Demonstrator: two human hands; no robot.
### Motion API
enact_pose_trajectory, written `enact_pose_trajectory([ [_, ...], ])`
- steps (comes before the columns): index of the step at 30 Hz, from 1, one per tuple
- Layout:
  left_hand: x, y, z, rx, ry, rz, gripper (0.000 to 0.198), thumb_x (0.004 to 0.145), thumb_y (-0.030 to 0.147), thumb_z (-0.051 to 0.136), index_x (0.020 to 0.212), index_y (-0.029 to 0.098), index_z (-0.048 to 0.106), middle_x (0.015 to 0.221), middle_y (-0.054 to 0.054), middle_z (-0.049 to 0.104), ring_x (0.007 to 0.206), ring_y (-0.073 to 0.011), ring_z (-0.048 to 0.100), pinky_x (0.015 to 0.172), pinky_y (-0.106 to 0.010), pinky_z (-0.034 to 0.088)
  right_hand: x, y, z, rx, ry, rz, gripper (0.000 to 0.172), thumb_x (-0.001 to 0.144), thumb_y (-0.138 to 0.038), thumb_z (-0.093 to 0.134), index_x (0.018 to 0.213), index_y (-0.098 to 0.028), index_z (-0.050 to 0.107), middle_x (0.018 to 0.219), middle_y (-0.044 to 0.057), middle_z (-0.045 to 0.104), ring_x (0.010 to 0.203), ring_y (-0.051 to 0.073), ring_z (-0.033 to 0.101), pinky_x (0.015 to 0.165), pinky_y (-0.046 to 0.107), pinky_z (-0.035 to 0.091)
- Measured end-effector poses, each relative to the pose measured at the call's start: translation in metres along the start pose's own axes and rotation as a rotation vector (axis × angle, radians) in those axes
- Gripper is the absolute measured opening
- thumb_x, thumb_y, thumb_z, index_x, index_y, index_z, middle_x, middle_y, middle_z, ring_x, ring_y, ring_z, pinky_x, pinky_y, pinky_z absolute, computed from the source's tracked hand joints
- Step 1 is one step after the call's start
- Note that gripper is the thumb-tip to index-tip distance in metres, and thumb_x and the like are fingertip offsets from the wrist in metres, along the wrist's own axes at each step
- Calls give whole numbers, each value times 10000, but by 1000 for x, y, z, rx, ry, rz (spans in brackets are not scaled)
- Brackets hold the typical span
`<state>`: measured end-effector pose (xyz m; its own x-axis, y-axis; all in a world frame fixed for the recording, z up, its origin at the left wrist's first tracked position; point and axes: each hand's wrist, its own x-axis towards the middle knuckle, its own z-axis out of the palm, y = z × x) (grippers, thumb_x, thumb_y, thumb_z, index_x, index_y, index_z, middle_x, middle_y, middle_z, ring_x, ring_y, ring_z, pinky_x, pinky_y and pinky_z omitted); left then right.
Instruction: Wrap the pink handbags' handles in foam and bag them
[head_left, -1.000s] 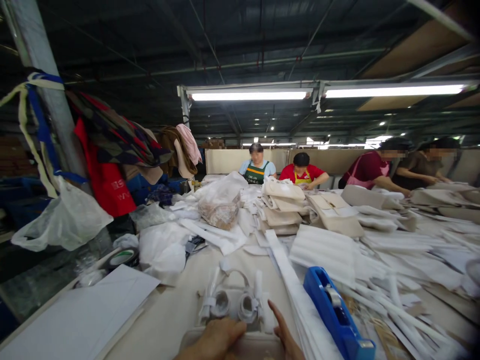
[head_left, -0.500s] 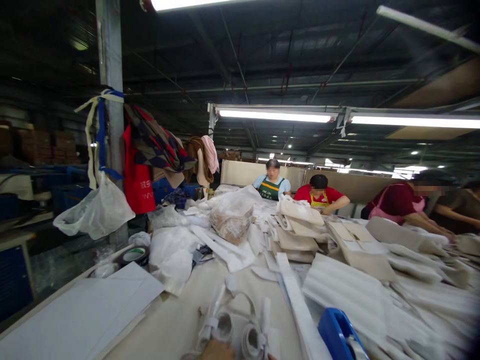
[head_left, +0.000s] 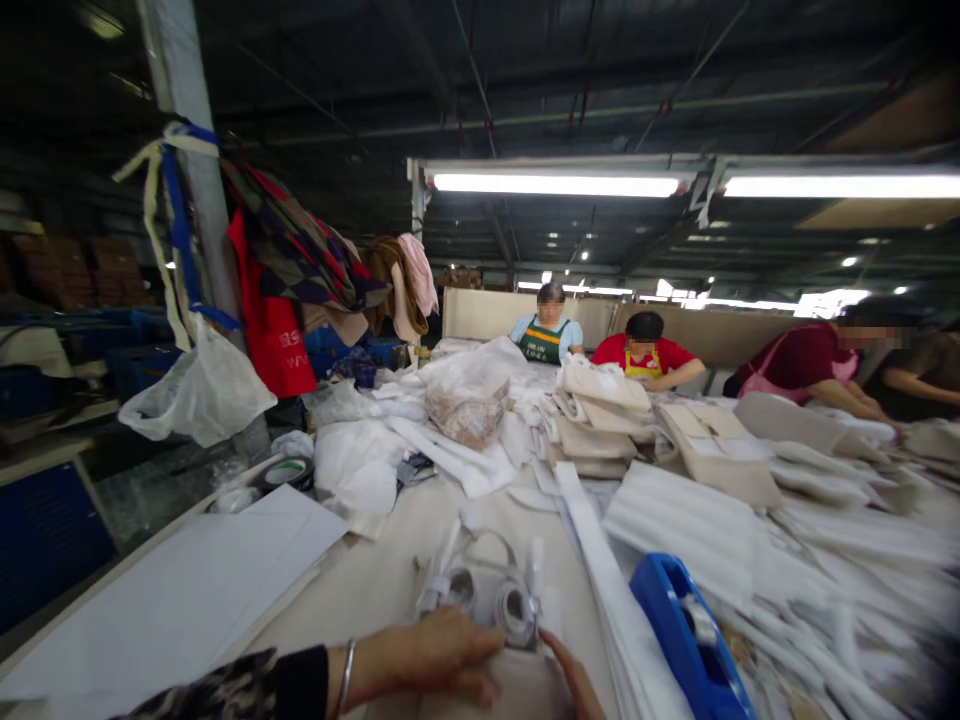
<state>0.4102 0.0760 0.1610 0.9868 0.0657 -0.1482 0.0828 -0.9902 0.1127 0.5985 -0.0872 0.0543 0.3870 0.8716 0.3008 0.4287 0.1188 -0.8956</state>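
Observation:
At the bottom middle my left hand (head_left: 439, 655) lies with its fingers curled over a cream fabric piece (head_left: 525, 680) on the table, a bangle on its wrist and a patterned sleeve behind. My right hand (head_left: 574, 675) shows only in part at the bottom edge, one finger stretched out along the same piece. Just beyond both hands sit two white rolls of tape or strap (head_left: 491, 600) with loose white loops. A blue tape dispenser (head_left: 686, 630) stands to the right of my right hand.
White sheets (head_left: 187, 590) lie at the left. Piles of cream bags and white foam strips (head_left: 675, 510) cover the table (head_left: 375, 580) ahead and right. Several co-workers (head_left: 649, 350) work at the far side. A post (head_left: 187, 150) hung with bags and cloth stands left.
The camera tipped up, then back down a little and swung left. My hands, nearly out of view half a second ago, show again, with my left forearm and bangle now in sight.

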Motion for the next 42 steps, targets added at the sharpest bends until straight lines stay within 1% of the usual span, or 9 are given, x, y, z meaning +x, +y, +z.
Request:
enact_pose_trajectory([
  [4,11,2,8,53,10,-48,300,926,432,523,1086,185,581,869,-86,719,781,-244,699,684,-294,521,-38,-43,4,-419,169,-21,608,771,-317,634,1358,-226,502,1321,146,502,1236,348,483,1024,560,438],
  [9,17,-8,34,-21,40,-54,324,1002,380,335,1063,146,551,915,-125,703,831,-255,694,740,-356,541,-26,-79,33,-653,36,-298,532,848,-61,417,1376,-122,446,1322,159,521,1244,273,447,1066,479,417],
  [13,16,-12,40,-14,120,-19,211,979,261,379,1006,141,550,897,-95,698,767,-225,691,688,-328,555,-12,-79,62,-689,80,-398,513,825,-18,380,1324,-72,481,1219,179,593,1165,271,505,1002,452,469],
  [18,8,-11,45,24,235,51,239,964,170,360,1144,113,506,976,-108,678,828,-202,686,719,-322,575,-6,-63,71,-686,177,-412,406,854,-24,409,1225,-90,559,1137,152,633,1078,250,555,970,410,492],
  [24,2,-1,35,81,621,191,319,955,108,373,1248,138,497,1144,-125,622,1099,-202,588,954,-371,519,-3,-62,71,-682,178,-403,324,820,-14,450,1066,-110,638,1062,129,655,983,243,563,889,373,517],
  [27,20,5,22,36,532,6,257,919,107,439,1129,166,577,1188,-111,599,1144,-239,533,1017,-432,452,1,-66,70,-697,149,-379,304,796,-5,470,1013,-119,650,1003,121,652,937,238,556,848,362,514],
  [31,61,1,4,-103,369,-380,246,889,45,401,996,167,586,1077,-84,609,1056,-198,546,963,-353,457,3,-69,70,-723,81,-305,268,767,19,478,895,-148,644,930,100,630,919,239,543,807,357,503],
  [38,117,-27,-5,-120,281,-662,290,849,8,404,1016,90,625,1045,-161,675,1010,-224,639,881,-325,488,5,-70,72,-735,68,-291,281,762,15,484,918,-148,652,950,102,639,907,237,562,778,357,520],
  [42,122,-29,8,-114,297,-734,352,882,22,343,1085,100,619,1100,-156,683,1017,-235,657,859,-331,496,8,-120,42,-215,9,-184,279,838,-91,464,962,-205,686,988,88,662,903,207,624,744,320,548],
])
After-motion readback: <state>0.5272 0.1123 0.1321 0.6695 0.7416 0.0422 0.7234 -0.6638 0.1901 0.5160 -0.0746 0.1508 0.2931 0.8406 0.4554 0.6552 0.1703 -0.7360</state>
